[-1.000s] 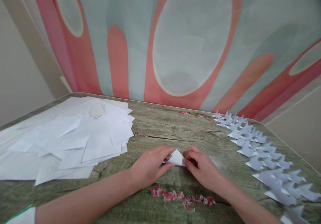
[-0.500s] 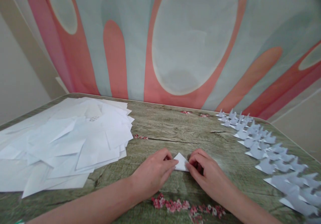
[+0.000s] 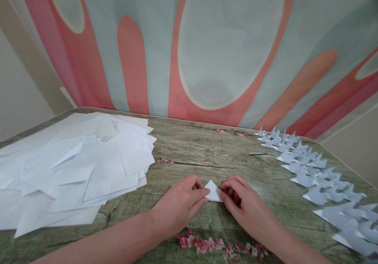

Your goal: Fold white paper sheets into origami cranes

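Observation:
A small piece of white paper (image 3: 213,192), folded to a triangle with its point facing away from me, is between my two hands low in the middle of the view. My left hand (image 3: 183,199) pinches its left corner between thumb and fingers. At the right corner, my right hand (image 3: 242,199) grips the paper the same way, fingers curled. Both hands are close to the wood-patterned tabletop (image 3: 195,145). The fingertips cover the two side corners of the paper.
A wide, loose pile of white paper sheets (image 3: 112,173) spreads over the table's left side. Several folded white paper birds (image 3: 315,195) stand in rows along the right edge. Behind the table rises a wall covering (image 3: 159,59) in coral and grey-blue. Pink printed blossoms (image 3: 203,243) decorate the tabletop.
The view has shifted slightly, so the paper pile sits a little further left and the birds a little further right. Both hands keep their hold on the folded paper.

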`<state>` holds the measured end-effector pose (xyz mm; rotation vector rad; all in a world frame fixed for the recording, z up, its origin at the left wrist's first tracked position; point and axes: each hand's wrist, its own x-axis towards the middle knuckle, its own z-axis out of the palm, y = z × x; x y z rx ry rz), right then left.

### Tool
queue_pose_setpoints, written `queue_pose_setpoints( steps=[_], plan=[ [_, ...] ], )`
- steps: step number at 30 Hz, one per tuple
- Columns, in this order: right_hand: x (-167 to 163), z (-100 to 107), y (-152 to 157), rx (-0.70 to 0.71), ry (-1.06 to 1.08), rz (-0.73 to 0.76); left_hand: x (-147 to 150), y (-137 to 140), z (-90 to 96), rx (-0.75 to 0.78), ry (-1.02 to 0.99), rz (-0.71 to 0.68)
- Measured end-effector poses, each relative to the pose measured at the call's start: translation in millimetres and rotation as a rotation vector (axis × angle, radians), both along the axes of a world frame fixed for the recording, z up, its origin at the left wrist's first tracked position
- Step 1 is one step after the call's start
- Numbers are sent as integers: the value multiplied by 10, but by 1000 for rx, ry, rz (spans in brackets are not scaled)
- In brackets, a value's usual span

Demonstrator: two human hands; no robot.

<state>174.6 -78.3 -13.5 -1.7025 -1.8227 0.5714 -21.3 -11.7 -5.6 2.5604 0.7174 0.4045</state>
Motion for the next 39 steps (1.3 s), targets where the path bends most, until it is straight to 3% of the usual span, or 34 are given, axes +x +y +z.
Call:
queue_pose_setpoints(
  steps=[10, 17, 39],
  plan=[
    [-8, -20, -10, 109, -8, 109, 8, 6, -12, 7, 15, 6],
    [-4, -20, -23, 92, -78, 156, 20, 17, -3, 21, 19, -3],
    [-64, -90, -83, 238, -293, 166, 20, -7, 21, -53, 34, 21]
  ],
)
